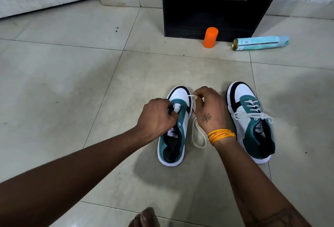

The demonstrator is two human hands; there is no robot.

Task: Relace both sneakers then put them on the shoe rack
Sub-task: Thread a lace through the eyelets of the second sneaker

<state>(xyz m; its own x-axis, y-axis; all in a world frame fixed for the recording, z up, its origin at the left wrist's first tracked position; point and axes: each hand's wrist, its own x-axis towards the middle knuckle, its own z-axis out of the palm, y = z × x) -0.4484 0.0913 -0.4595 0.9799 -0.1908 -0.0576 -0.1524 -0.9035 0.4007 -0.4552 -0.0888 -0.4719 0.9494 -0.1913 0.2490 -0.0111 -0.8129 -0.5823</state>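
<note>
Now R hand [209, 108] pinches lace [197, 134] (floor [72, 82] roomy).

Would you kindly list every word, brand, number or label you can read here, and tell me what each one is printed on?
"PUMA": on the tongue label of the unlaced left sneaker, seen upside down.
"PUMA": on the tongue label of the laced right sneaker, seen upside down and slightly blurred.
Printed label on the spray can lying on the floor: too small and blurred to read.
Orange cap: no text visible.
</note>
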